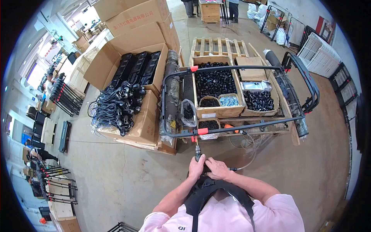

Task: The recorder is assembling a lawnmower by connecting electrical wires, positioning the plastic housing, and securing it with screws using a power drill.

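My left hand (196, 168) is closed round the body of a drill (198, 149), whose chuck and long bit point away from me. My right hand (217, 169) is closed beside it at the rear of the tool; its fingertips are partly hidden. A hose runs off the drill to the right. The bit's tip meets the near bar of a black tubular frame (247, 127), close to a red clip (203, 131). This frame lies across two wrapped rolls, over boxes of small parts.
An open box (209, 112) holds many black caps; smaller boxes hold screws and silvery-blue pieces. Left of it, power cables (116, 104) lie heaped on a carton. An orange-and-black tool (232, 127) rests under the frame. A second black frame (309, 83) leans at right. Two people stand far off.
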`<state>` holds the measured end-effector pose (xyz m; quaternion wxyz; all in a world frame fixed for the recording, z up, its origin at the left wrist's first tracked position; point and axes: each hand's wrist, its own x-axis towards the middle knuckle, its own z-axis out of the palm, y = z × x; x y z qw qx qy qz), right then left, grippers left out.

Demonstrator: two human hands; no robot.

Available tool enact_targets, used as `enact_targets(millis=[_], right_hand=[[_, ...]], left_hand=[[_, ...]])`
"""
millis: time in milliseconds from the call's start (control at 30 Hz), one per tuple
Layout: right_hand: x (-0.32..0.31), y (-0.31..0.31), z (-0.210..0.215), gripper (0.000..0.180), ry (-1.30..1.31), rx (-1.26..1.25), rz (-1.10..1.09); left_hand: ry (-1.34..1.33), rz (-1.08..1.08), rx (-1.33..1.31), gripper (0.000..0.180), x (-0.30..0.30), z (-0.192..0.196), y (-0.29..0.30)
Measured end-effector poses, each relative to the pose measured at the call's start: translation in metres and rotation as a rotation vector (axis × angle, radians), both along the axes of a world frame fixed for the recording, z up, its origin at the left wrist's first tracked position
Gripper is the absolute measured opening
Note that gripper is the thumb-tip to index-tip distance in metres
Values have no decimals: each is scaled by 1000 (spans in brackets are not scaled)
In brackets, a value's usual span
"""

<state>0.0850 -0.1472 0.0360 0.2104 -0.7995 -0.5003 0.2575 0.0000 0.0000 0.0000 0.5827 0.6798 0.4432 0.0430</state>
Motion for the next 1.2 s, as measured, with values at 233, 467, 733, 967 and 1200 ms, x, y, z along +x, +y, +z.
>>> enact_targets(millis=[233, 467, 733, 967, 1200], right_hand=[[4, -18, 18, 71, -4, -28, -131], [11, -21, 16, 83, -7, -2, -167], [21, -22, 25, 87, 58, -37, -152], [28, -20, 26, 91, 75, -21, -163], [33, -18, 31, 95, 84, -25, -175]], left_hand=[[-6, -84, 23, 55, 13, 0, -16], [-35, -69, 30, 54, 22, -5, -17], [-12, -52, 25, 54, 29, 4, -17], [-1, -46, 54, 55, 37, 7, -16], [26, -64, 30, 57, 44, 15, -14]])
